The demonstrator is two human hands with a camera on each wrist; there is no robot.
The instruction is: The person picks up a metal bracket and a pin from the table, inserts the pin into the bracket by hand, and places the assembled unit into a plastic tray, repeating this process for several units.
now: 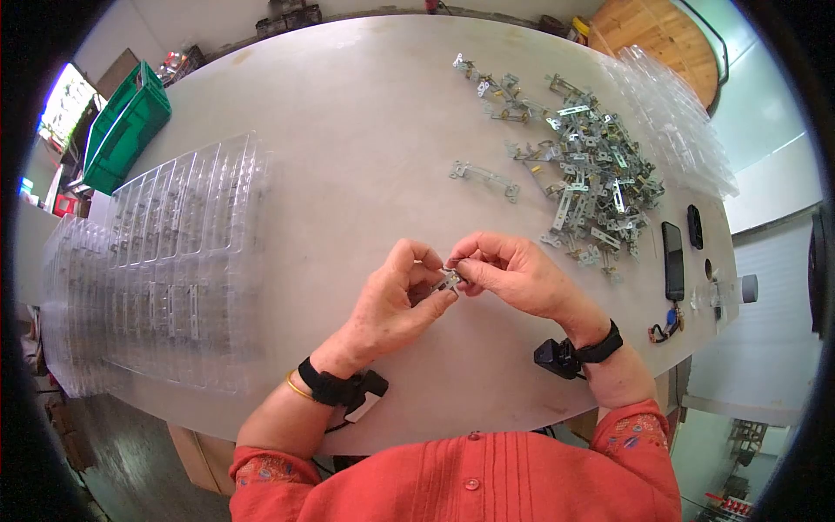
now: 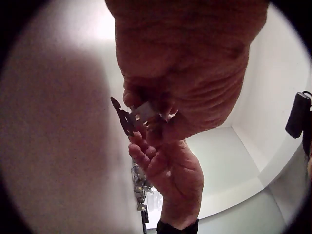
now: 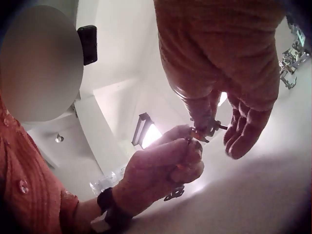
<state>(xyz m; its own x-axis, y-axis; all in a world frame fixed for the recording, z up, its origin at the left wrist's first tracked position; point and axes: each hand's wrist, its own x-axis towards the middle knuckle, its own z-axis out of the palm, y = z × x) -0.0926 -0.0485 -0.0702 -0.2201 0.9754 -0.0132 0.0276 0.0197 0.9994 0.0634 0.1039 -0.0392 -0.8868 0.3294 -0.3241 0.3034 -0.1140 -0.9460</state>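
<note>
in the head view, the left hand [image 1: 383, 304] pinches a small metal bracket [image 1: 449, 281] between thumb and fingers, and the right hand [image 1: 522, 277] meets it fingertip to fingertip. the bracket sits between both hands, held above the pale table [image 1: 348, 130]. beyond the right hand and to its right lies a heap of similar brackets [image 1: 604, 157]; well left of the left hand stand clear plastic trays [image 1: 187, 209].

in the left wrist view, a flat plate with holes and a narrow arm pokes out past the left fingers; it looks light, stiff and hardly fragile, though smooth faces and thin edges could slip. the plate's flat sides seem the best hold.

in the right wrist view, the right thumb and fingertips pinch a small metal fitting [image 3: 209, 127] with a projecting pin; whether it joins the bracket, i cannot tell.
</note>
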